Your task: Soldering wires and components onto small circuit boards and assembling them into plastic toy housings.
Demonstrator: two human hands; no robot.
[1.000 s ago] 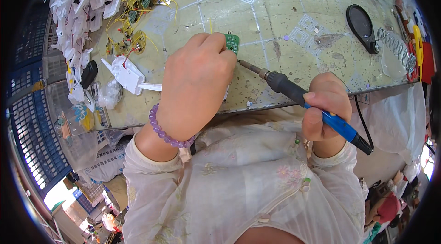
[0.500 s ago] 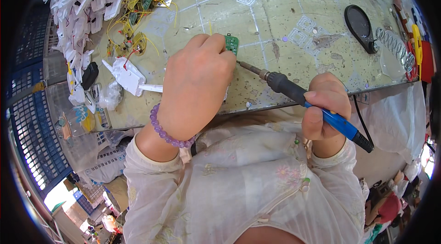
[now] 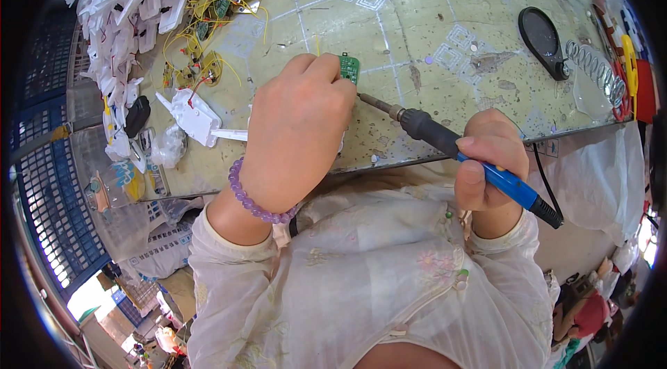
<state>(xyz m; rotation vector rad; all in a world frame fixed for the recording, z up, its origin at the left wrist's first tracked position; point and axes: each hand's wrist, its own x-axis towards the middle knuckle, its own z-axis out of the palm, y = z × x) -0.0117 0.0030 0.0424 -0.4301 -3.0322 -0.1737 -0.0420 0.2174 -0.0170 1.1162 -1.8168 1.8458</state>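
Note:
My left hand [image 3: 299, 119] is closed over the work, knuckles up, with its fingertips hidden beneath. From under the fingers pokes a small green circuit board [image 3: 349, 67], and a thin yellow wire [image 3: 317, 44] shows just beyond them. Bits of white plastic peek out around this hand. My right hand [image 3: 492, 160] grips a soldering iron [image 3: 431, 129] with a blue handle and dark collar. Its metal tip points left and reaches the near edge of the board beside my left fingers; whether it touches is too small to tell.
A heap of white plastic housings [image 3: 132, 14] fills the far left, beside circuit boards with yellow wires [image 3: 208, 11]. A single white housing [image 3: 191, 117] lies left of my left hand. At right are a black-rimmed oval [image 3: 540, 39], a coiled metal spring [image 3: 596, 74] and yellow-handled tool [image 3: 630, 67].
The soldering iron and my right hand have shifted very slightly left. My left hand keeps its closed pose over the board.

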